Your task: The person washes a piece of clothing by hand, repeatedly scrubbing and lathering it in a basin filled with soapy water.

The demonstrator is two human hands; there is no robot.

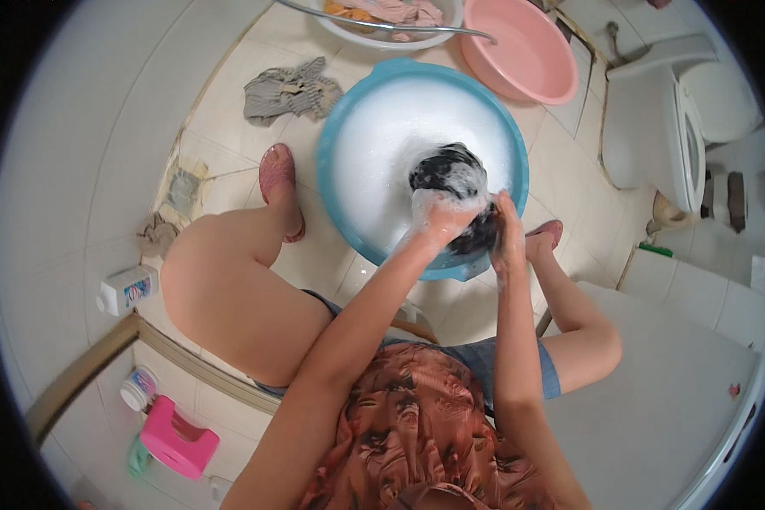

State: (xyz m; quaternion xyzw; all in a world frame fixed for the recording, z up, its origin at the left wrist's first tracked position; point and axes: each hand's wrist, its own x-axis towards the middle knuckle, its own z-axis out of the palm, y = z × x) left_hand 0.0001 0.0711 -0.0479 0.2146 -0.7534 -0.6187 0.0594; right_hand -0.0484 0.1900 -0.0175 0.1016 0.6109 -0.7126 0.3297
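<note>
A large blue basin (331,195) full of white suds (382,127) stands on the floor between my feet. In its near right part a soaked black cloth (450,170), streaked with foam, lies bunched up and partly out of the suds. My left hand (446,217), covered in foam, is closed on the cloth. At the basin's right rim my right hand (507,234) grips another part of the same dark cloth, fingers pointing up. Some fingertips of both hands are hidden by foam and fabric.
Behind the basin are a pink basin (527,51) and a pale basin of clothes (382,38), crossed by a shower hose (391,27). A crumpled grey cloth (285,93) lies at the far left. A toilet (654,119) stands right; a pink stool (178,438) sits lower left near bottles.
</note>
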